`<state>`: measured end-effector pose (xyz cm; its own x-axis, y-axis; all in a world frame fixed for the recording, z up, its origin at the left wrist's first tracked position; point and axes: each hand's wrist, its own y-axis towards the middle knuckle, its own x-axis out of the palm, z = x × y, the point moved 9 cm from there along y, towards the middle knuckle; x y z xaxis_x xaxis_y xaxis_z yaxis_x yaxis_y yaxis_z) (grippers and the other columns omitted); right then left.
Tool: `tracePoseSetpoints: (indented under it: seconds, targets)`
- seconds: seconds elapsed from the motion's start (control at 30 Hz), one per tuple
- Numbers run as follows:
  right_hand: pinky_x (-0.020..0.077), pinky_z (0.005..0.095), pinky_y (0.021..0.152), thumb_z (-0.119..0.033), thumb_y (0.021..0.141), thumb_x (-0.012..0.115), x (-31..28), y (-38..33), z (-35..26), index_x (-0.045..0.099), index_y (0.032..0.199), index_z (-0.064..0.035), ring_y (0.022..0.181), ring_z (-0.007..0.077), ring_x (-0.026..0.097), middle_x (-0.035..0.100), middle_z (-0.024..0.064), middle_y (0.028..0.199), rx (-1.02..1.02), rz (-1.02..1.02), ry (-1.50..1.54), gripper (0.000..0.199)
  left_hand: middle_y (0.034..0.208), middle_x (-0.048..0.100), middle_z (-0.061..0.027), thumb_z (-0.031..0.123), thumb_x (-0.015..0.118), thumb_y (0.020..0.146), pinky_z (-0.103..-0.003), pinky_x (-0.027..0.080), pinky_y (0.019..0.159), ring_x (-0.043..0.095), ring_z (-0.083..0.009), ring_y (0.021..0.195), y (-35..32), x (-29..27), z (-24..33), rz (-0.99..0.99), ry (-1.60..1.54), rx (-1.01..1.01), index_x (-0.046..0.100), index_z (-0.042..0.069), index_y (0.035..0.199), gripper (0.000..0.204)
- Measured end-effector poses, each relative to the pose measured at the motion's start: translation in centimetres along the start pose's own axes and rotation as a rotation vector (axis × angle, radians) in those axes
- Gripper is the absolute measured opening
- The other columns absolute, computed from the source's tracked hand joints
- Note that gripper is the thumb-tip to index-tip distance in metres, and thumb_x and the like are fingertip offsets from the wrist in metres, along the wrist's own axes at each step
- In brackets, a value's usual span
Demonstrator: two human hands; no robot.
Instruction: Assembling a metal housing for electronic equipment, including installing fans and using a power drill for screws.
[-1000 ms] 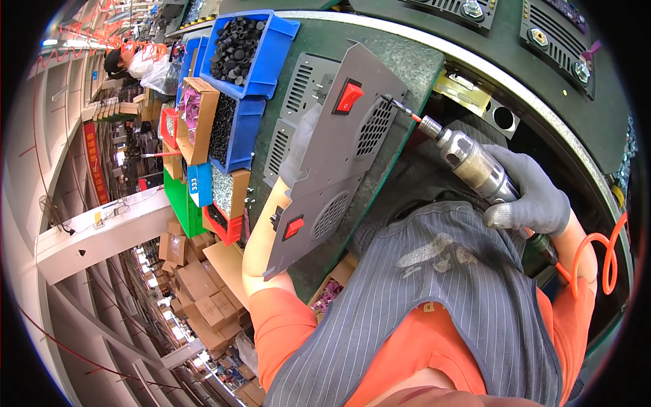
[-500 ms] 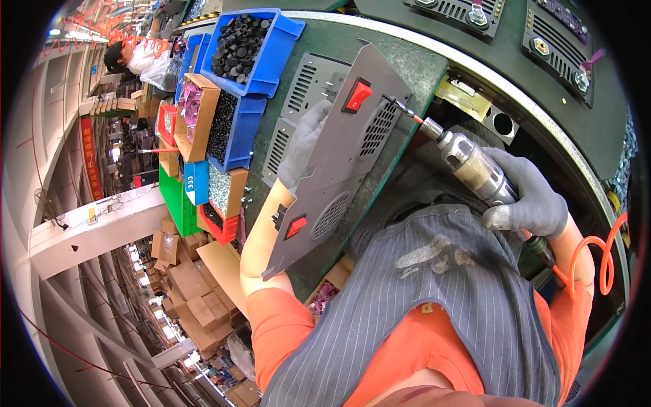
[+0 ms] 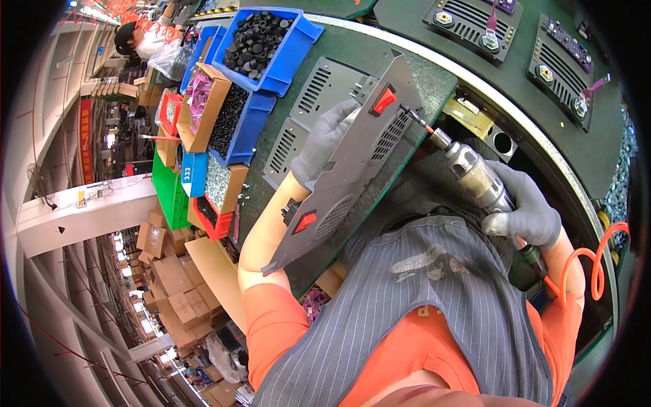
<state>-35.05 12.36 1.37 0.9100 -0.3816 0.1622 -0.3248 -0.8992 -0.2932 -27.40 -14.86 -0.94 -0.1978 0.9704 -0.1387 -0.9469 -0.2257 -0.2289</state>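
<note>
My left hand [image 3: 324,148], in a grey glove, grips a dark grey metal panel [image 3: 359,159] from behind, its fingers partly hidden. The panel is tilted up and carries a red rocker switch [image 3: 384,100] near its top and another red switch [image 3: 305,222] lower down. Beside each is a round patch of vent holes. My gloved right hand [image 3: 529,209] is wrapped round a pneumatic screwdriver [image 3: 478,178]. Its bit reaches the panel's right edge, by the upper vent holes; a small dark screw seems to sit at the tip.
Slotted grey panels [image 3: 319,91] lie on the green bench behind my left hand. Blue bins [image 3: 298,34] of black parts and cardboard boxes stand to the left. An orange coiled hose [image 3: 597,271] trails from the screwdriver. Assembled slotted plates [image 3: 559,71] lie at the far right.
The panel looks turned more edge-on, and my left hand has shifted slightly right in view. The screwdriver's bit stays at the panel's right edge. The whole view has shifted a little.
</note>
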Motion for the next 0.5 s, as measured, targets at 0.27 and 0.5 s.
tracePoseSetpoints:
  seconds: [0.27,0.5]
  targets:
    - [0.041,0.0302,0.089,-0.033,0.057,0.082,0.1,0.0,-0.4,0.049,0.125,0.0031,0.097,0.0159,0.053,0.057,0.0077,0.107,-0.008,-0.002,-0.032,0.083,0.102,0.06,-0.004,0.027,0.055,0.094,-0.024,0.045,0.082,0.054,-0.0099,0.092,0.0,0.3,0.4,0.028,-0.022,0.029,0.055,-0.001,0.116,0.036]
    - [0.0412,0.0309,0.09,-0.039,0.059,0.08,0.0,-0.1,-0.8,0.048,0.126,0.0034,0.097,0.0172,0.053,0.058,0.009,0.106,-0.019,0.003,-0.136,0.085,0.103,0.061,-0.005,0.028,0.055,0.094,-0.025,0.045,0.083,0.055,-0.0107,0.095,0.7,0.3,0.7,-0.005,0.067,0.091,0.056,0.0,0.116,0.036]
